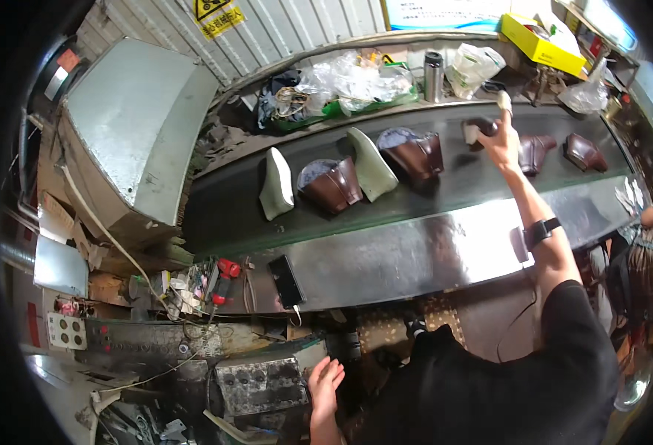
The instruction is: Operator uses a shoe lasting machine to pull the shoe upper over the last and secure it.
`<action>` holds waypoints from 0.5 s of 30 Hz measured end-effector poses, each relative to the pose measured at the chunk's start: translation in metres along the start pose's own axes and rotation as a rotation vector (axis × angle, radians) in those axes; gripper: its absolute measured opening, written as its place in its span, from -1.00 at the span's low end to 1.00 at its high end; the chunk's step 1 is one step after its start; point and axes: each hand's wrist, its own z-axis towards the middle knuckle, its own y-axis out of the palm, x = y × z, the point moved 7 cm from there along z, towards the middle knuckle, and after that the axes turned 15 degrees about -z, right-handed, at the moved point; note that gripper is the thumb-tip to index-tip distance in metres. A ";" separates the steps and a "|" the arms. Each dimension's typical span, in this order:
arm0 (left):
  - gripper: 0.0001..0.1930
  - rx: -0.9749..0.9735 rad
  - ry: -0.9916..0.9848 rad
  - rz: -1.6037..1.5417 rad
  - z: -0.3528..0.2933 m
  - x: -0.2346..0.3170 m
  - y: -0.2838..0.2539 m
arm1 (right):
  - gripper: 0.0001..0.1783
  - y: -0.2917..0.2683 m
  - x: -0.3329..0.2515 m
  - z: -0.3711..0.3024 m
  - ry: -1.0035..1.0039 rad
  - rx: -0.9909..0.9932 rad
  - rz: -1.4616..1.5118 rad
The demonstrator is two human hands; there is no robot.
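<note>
Head view: you are holding your right hand point(501, 144) over the black belt point(230, 200).
Right grip: standing open at the dark brown shoe point(482, 124), contact unclear.
Shoe position: lying on the belt beside your thumb.
Left hand point(326, 378): hanging open beside the metal box point(261, 386).

Over the belt point(460, 187), the right hand point(502, 144) has a shoe piece point(477, 125) at its fingers. Two boots point(535, 153) lie to its right; to its left, two lined boots point(421, 157) alternate with two forms point(371, 165). Beyond it are the flask point(433, 77) and plastic bag point(475, 68). Nearer, well left, the phone point(286, 282) and drill point(225, 280) lie on the counter point(386, 259). Left of the left hand point(325, 384) is a knobbed box point(263, 384).
</note>
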 end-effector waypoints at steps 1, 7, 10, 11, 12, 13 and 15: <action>-0.47 0.032 -0.009 0.028 0.005 -0.005 -0.003 | 0.01 0.027 0.051 0.001 0.029 0.032 -0.016; -0.39 0.341 0.185 0.105 -0.027 -0.002 -0.053 | -0.02 0.098 0.060 -0.105 0.198 0.005 0.000; -0.47 0.300 0.206 0.090 -0.007 0.010 -0.039 | -0.01 0.158 0.114 -0.133 0.148 -0.040 -0.040; -0.49 0.289 0.239 0.144 -0.006 0.021 -0.043 | 0.04 0.183 0.083 -0.142 0.306 -0.141 0.164; -0.52 0.238 0.286 0.199 0.001 0.031 -0.052 | 0.11 0.198 0.038 -0.142 0.465 -0.229 0.363; -0.54 0.236 0.294 0.257 0.011 0.044 -0.043 | 0.15 0.215 0.024 -0.144 0.763 -0.402 0.643; -0.58 0.120 0.279 0.331 0.043 0.072 0.024 | 0.18 0.248 0.043 -0.135 1.172 -0.500 1.137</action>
